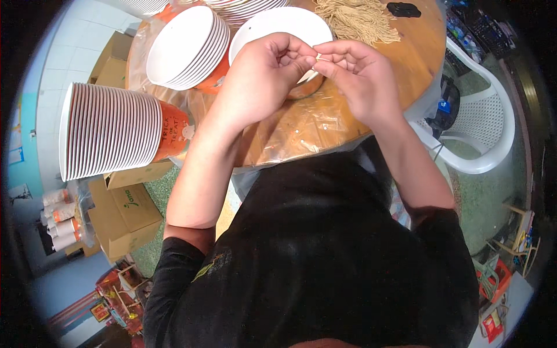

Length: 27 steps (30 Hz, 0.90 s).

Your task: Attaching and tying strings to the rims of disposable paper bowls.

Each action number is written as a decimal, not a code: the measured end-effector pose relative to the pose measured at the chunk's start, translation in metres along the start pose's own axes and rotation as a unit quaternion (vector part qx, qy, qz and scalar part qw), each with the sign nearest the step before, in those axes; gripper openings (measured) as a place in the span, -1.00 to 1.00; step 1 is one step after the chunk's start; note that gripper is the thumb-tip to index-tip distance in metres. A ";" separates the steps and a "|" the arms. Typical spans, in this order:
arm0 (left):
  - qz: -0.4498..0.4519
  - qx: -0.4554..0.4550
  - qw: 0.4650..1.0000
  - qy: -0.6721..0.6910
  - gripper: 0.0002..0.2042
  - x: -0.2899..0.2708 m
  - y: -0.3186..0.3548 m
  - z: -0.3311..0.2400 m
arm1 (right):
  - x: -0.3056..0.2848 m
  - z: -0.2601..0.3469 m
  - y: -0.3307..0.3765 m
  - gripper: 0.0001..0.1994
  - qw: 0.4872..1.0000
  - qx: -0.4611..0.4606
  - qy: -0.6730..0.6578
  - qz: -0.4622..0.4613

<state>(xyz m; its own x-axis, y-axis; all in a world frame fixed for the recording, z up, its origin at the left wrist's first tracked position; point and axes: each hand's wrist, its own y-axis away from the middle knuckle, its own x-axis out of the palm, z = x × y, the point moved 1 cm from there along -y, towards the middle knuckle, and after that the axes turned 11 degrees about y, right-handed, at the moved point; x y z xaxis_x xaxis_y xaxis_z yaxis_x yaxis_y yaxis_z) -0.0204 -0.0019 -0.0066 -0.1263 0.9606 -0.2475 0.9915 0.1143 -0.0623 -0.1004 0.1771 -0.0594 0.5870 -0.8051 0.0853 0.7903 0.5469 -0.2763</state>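
Note:
Both hands meet above the table, fingertips almost touching. My left hand [267,78] is closed in a pinch, and so is my right hand [362,78]. Between them is a small pale bit of cord [318,57], mostly hidden by the fingers. Just beneath and behind the hands sits a white-lined paper bucket [290,22] with an orange outside, its mouth facing up and partly covered by my left hand. A bundle of tan cords [357,20] lies beyond my right hand.
A long nested stack of orange paper buckets [110,130] lies on its side at the left. Another bucket stack [180,46] leans at the back left. Plastic film covers the round wooden table [278,142]. A white plastic chair [478,119] stands right; cardboard boxes [125,217] sit lower left.

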 end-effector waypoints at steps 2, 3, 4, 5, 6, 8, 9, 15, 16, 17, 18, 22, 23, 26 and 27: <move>0.001 -0.004 1.000 -0.001 -0.89 -0.001 0.001 0.000 | 0.000 0.002 0.002 -0.83 1.000 0.007 0.015 -0.003; 0.001 -0.008 1.000 -0.001 -0.89 -0.001 0.002 -0.001 | 0.000 0.005 0.004 -0.84 0.999 0.014 0.030 -0.005; 0.001 -0.008 1.000 -0.001 -0.89 0.000 0.002 -0.001 | 0.001 0.008 0.006 -0.84 0.999 0.015 0.030 -0.005; -0.002 -0.002 1.000 -0.010 -0.89 0.000 0.003 -0.001 | 0.002 0.010 0.007 -0.84 0.998 0.032 0.045 -0.012; -0.005 0.004 1.000 -0.019 -0.89 0.001 0.003 -0.002 | 0.002 0.012 0.008 -0.84 0.997 0.048 0.059 -0.019; -0.010 0.013 1.000 0.018 -0.88 0.002 0.003 0.001 | 0.002 0.005 0.008 -0.84 0.998 0.038 0.041 -0.016; -0.016 0.021 0.998 0.055 -0.86 0.002 0.003 0.002 | 0.002 0.004 0.008 -0.84 0.999 0.028 0.024 -0.013; -0.011 0.017 0.999 0.050 -0.85 0.002 0.006 0.001 | -0.002 0.011 0.006 -0.84 0.992 0.112 0.054 -0.002; -0.011 0.016 0.999 0.050 -0.85 0.002 0.006 0.001 | -0.001 0.011 0.007 -0.84 0.992 0.112 0.054 -0.002; -0.006 0.029 0.997 0.065 -0.84 0.003 0.006 0.001 | 0.001 0.011 0.007 -0.83 0.994 0.100 0.047 -0.014; -0.002 0.042 0.996 0.081 -0.83 0.003 0.006 0.001 | 0.002 0.012 0.008 -0.82 0.995 0.089 0.040 -0.026; 0.020 0.067 0.996 0.047 -0.83 0.000 0.005 0.004 | 0.001 0.010 0.008 -0.81 0.996 0.082 0.038 -0.027; 0.012 0.044 0.998 0.036 -0.82 -0.001 0.005 0.003 | -0.001 0.009 0.009 -0.82 0.996 0.063 0.058 -0.008; -0.001 0.000 1.000 0.020 -0.80 -0.002 0.003 -0.002 | -0.005 0.014 0.008 -0.82 0.993 0.055 0.096 0.032; -0.005 -0.021 1.000 0.015 -0.80 -0.002 0.003 -0.003 | -0.006 0.016 0.007 -0.82 0.990 0.065 0.114 0.055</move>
<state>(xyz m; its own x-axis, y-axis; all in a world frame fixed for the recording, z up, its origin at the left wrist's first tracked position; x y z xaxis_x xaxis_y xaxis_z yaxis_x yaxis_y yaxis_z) -0.0170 -0.0024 -0.0030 -0.1353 0.9665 -0.2182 0.9908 0.1332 -0.0243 -0.0956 0.1896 -0.0471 0.6273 -0.7619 -0.1610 0.7487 0.6470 -0.1445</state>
